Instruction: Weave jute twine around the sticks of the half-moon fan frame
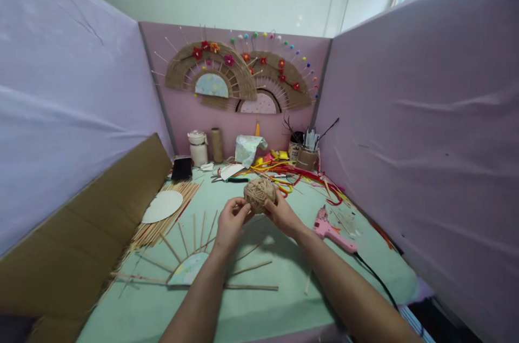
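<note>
"Where do we have the ball of twine (259,195)?"

"In front of us, raised over the middle of the tabletop (279,313), between our two hands."

"And how do our fingers stand?"

"Those of our right hand (281,214) are closed on the ball's right side, with the thumb against its lower front. Those of our left hand (233,219) are narrow, thumb and fingertips close together at the ball's lower left. Whether they pinch a strand, we cannot tell."

"What do we have beneath our arms?"

"A patterned half-disc (187,268) lies flat with thin sticks (251,287) spreading out from it like rays. Our left forearm hides part of it."

"And to our right?"

"A pink glue gun (334,232) lies just beyond our right forearm, its black cord (377,278) running off toward the near edge."

"On the left, then?"

"We see a white oval (162,207) resting on a spread of loose sticks (184,197), beside a leaning cardboard sheet (93,213)."

"Behind the ball?"

"Red and yellow craft stems (298,173) lie in a tangle, and we have a white jar (198,149) next to an upright brown spool (217,146)."
</note>
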A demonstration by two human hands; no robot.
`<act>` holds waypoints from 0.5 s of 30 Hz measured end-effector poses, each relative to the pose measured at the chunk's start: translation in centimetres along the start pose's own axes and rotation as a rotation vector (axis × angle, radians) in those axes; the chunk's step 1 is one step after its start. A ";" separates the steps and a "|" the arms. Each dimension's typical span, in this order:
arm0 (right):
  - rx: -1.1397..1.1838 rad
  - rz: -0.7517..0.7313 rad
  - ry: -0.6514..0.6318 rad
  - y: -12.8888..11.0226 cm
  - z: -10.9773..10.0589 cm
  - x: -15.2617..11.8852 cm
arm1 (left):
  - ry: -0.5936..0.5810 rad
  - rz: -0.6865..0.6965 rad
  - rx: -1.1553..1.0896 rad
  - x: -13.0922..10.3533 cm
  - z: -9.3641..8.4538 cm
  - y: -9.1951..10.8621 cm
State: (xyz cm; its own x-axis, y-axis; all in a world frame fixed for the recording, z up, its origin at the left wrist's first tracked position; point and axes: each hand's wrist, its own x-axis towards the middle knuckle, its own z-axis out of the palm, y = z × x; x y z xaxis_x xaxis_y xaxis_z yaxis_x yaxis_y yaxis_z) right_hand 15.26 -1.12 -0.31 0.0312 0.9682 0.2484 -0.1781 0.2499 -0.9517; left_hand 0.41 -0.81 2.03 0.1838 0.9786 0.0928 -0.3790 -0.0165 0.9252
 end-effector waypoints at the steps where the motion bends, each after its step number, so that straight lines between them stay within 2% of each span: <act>1: 0.058 0.002 -0.016 -0.2 0.1 -0.2 | -0.009 0.004 -0.024 0.0 -0.2 0.1; 4: 0.114 0.108 -0.053 -0.7 0.1 -0.6 | 0.040 0.036 -0.077 0.4 -0.9 0.5; 8: -0.039 0.332 -0.072 -0.7 -0.7 -0.6 | 0.119 0.055 -0.111 1.0 -2.3 1.2; 10: -0.027 0.301 0.026 -0.5 -1.4 -0.3 | 0.123 0.029 -0.117 1.2 -2.8 1.3; 13: 0.185 0.147 0.256 -0.5 -2.4 0.4 | 0.098 -0.056 -0.121 1.2 -3.1 1.1; 15: 0.329 0.068 0.353 -0.7 -3.0 0.8 | 0.138 -0.091 -0.132 1.4 -3.3 0.9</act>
State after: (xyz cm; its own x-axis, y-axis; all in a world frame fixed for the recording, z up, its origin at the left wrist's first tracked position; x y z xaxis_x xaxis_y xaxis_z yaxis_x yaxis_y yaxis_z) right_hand 18.38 -0.45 0.00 0.3298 0.9423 0.0569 -0.4913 0.2228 -0.8420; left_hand -2.71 1.25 1.78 0.1002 0.9938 -0.0487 -0.4837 0.0914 0.8705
